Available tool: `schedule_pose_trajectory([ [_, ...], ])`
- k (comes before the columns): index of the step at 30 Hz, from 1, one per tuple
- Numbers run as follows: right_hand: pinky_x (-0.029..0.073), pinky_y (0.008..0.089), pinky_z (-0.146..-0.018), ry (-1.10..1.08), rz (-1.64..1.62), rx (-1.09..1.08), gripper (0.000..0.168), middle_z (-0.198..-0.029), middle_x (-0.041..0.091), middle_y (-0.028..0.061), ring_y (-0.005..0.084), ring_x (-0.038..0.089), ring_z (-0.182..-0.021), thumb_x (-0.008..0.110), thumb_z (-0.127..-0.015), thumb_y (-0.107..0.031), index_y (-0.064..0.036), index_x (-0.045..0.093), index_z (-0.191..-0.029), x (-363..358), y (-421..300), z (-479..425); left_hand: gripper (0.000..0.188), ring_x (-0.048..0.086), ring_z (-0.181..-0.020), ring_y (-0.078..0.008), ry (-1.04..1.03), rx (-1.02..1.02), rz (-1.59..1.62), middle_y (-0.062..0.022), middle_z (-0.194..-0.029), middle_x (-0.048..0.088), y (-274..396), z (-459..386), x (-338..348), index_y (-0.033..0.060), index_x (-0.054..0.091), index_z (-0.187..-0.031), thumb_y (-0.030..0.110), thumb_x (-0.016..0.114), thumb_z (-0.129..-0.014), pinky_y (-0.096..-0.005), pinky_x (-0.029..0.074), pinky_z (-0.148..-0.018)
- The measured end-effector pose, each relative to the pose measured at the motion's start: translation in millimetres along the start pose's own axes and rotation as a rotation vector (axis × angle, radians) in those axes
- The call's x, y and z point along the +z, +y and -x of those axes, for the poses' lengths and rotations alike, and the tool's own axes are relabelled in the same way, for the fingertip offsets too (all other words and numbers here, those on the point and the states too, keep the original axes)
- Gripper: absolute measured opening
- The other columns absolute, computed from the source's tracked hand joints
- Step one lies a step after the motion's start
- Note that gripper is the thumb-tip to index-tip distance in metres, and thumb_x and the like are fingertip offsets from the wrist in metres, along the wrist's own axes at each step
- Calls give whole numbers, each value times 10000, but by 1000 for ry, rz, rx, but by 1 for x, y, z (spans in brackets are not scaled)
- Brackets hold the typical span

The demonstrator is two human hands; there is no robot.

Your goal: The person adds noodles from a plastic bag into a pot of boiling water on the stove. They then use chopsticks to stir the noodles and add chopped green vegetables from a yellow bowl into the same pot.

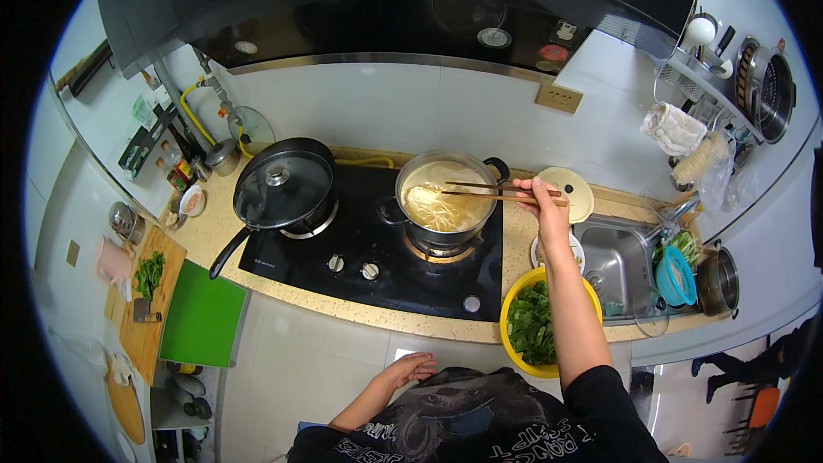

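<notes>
My right hand (540,196) holds a pair of wooden chopsticks (501,193) over a metal pot (445,238) on the right burner. The chopstick tips reach the pale noodles (434,204), which lie in cloudy liquid in the pot. My left hand (415,368) is empty in front of my body, fingers a little apart, below the counter's front edge. Under my right forearm stands a yellow basin (511,354) of leafy greens (532,325). Behind it is a white plate (578,251), partly hidden by the arm.
A lidded black frying pan (283,190) is on the left burner, its handle towards me. At right, a steel sink (614,260) has a blue strainer (676,276) beside it. A cleaver (143,312) and chopped greens (149,273) lie on a cutting board (161,251) at left. A person's legs (726,366) show far right.
</notes>
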State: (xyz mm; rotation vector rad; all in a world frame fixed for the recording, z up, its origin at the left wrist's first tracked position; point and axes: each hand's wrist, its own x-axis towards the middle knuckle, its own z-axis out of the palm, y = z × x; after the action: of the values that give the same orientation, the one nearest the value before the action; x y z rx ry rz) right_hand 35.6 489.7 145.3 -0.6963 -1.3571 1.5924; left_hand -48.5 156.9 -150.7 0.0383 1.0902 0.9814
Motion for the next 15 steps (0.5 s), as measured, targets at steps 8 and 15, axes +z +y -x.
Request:
schedule_pose_trajectory([
  [8, 431, 228, -716, -173, 277, -126, 213, -854, 640, 50, 100, 557, -774, 543, -872, -201, -12, 626, -923, 12, 70, -8, 386, 575, -914, -200, -15, -8, 13, -85, -1049, 563, 1, 3, 3, 61, 494, -1116, 309, 588, -835, -309, 467, -779],
  [15, 420, 224, -657, -182, 292, -111, 231, -749, 611, 10, 83, 526, -696, 552, -862, -245, -31, 636, -881, 15, 13, 11, 423, 567, -919, -200, -49, -5, -11, -83, -1077, 561, 7, 1, 15, 53, 459, -1150, 288, 597, -827, -309, 458, -816],
])
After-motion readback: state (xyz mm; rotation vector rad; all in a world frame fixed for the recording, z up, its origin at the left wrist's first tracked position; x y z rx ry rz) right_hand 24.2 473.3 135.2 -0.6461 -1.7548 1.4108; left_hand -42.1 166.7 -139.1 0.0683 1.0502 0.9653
